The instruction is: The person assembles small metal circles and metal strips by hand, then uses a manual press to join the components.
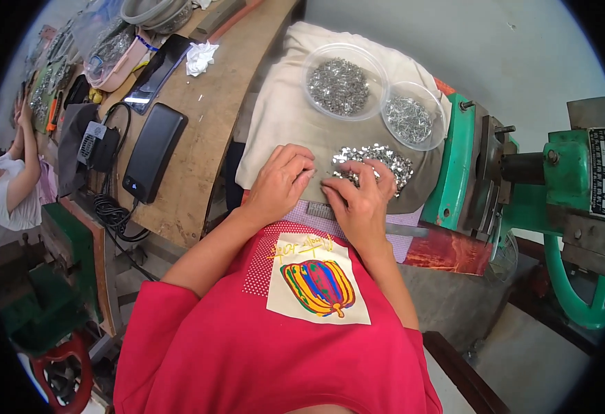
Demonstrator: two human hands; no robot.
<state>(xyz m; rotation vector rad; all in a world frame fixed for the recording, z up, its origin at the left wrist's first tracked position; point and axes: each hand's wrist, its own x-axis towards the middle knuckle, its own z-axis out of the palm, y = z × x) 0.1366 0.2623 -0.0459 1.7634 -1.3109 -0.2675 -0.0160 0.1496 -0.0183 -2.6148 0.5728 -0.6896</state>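
A pile of small shiny metal pieces (400, 165) lies on the cloth in front of me. My right hand (362, 200) rests at the near left edge of this pile, its fingers curled and its thumb close to the index finger. Left of the pile, my left hand (278, 183) is closed with its fingertips pressed together; anything in them is too small to make out. Beyond the pile stand a round clear tub (309, 62) of small metal parts and a smaller clear tub (440, 123) of thin, pin-like metal pieces.
A green machine (454, 165) stands close on the right. On the wooden table (199, 138) at left lie a black power bank (154, 153), a phone (156, 72), crumpled tissue (201, 58) and cables (116, 214). Another person (16, 172) works at the far left.
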